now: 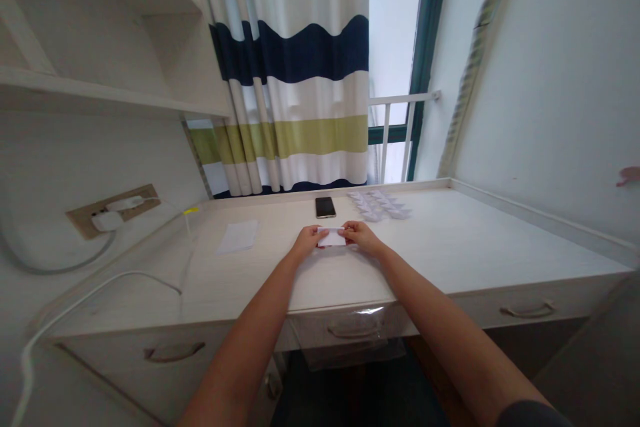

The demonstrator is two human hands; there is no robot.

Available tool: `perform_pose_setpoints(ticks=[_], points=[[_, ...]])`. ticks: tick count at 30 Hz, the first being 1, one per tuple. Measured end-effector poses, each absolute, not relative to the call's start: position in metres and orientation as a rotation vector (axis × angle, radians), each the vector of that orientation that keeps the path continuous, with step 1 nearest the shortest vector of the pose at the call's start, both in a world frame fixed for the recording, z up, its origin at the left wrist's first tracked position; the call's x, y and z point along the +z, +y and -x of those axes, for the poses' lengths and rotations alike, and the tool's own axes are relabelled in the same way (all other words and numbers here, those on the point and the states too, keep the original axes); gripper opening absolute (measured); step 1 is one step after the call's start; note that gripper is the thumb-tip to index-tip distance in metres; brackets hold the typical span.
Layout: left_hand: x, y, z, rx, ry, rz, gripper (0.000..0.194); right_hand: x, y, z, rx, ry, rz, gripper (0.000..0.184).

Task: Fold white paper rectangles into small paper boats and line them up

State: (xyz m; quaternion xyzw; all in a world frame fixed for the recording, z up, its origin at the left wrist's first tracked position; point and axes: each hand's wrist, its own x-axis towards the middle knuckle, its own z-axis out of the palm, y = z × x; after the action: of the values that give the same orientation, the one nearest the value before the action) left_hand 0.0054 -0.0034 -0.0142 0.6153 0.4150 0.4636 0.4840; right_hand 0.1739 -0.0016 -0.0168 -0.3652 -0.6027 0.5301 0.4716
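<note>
A small white sheet of paper (332, 237) is held between my two hands over the middle of the desk. My left hand (309, 240) pinches its left end, thumb on top. At the right end, my right hand (359, 236) grips it the same way. Something red shows in small bits along the paper's lower edge; what it is I cannot make out. Just beyond my hands lies a black phone (325, 207). Several folded white paper pieces (379, 205) stand in rows to the right of the phone.
A stack of white paper (239, 236) lies on the left of the white desk (440, 240). White cables (145, 273) run along the left side from a wall socket (114, 210). A striped curtain (310, 100) hangs behind the desk, and a shelf (115, 93) juts out at upper left.
</note>
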Motion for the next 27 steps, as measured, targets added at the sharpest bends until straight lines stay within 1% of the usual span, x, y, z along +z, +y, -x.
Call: perform_pose_setpoints(ticks=[9, 17, 21, 25, 27], points=[[-0.015, -0.0038, -0.0054, 1.14, 0.954, -1.512, 0.033, -0.0148, -0.0037, -0.1741, 1.295, -1.464, 0.908, 0.029], [-0.0146, -0.0042, -0.0048, 1.193, 1.087, -1.595, 0.024, -0.0163, -0.0033, -0.174, 1.283, -1.538, 0.887, 0.03], [-0.0141, -0.0037, -0.0047, 1.199, 1.067, -1.618, 0.024, -0.0158, -0.0035, -0.1738, 1.29, -1.528, 0.876, 0.029], [-0.0128, -0.0048, -0.004, 1.228, 1.056, -1.589, 0.025, -0.0145, -0.0043, -0.1755, 1.356, -1.437, 0.844, 0.025], [-0.0118, -0.0059, -0.0032, 1.256, 1.063, -1.569, 0.024, -0.0146, -0.004, -0.1769, 1.419, -1.377, 0.776, 0.026]])
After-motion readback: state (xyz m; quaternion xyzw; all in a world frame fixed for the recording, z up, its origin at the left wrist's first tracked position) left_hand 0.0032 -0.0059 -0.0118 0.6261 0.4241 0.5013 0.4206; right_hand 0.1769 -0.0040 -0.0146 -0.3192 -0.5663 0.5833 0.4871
